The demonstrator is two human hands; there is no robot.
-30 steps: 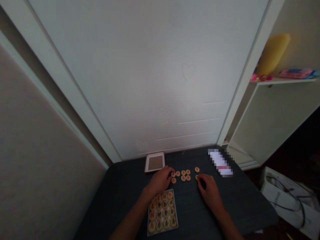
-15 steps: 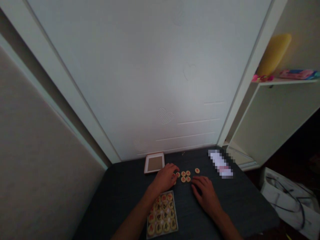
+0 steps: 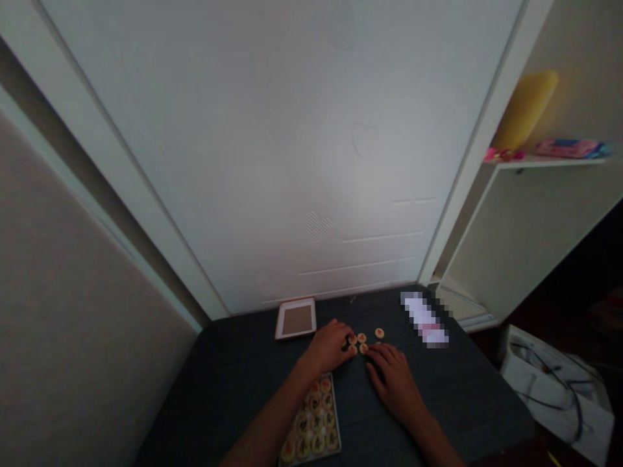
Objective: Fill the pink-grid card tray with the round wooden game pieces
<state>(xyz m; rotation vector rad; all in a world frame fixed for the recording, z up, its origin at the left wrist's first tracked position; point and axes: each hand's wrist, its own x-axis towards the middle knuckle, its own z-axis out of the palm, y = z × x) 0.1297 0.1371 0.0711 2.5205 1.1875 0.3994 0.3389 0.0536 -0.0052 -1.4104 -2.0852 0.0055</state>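
Note:
Several round wooden Chinese chess pieces [image 3: 361, 338] with red characters sit in a small cluster on the dark table. At the cluster's left side is my left hand [image 3: 329, 347], its fingers curled and its thumb and forefinger closed against pieces that they partly hide. My right hand [image 3: 393, 376] lies to the right, fingers stretched out, with the fingertips at the edge of the nearest piece [image 3: 363, 349]. One more piece [image 3: 379, 333] lies apart behind the right hand. Below my left wrist, a clear tray [image 3: 339, 433] holds rows of chess pieces, partly covered by my forearm.
A shallow box lid [image 3: 277, 329] with a brown inside stands at the table's back edge. A blurred-out pale object [image 3: 424, 319] lies at the back right. The white panel [image 3: 292, 162] rises behind the table [image 3: 233, 383]. A white box with cables [image 3: 555, 389] is on the right.
My left hand has moved right against the cluster, and the pieces by its fingers sit closer together. My right hand stays beside them. The whole view has shifted slightly.

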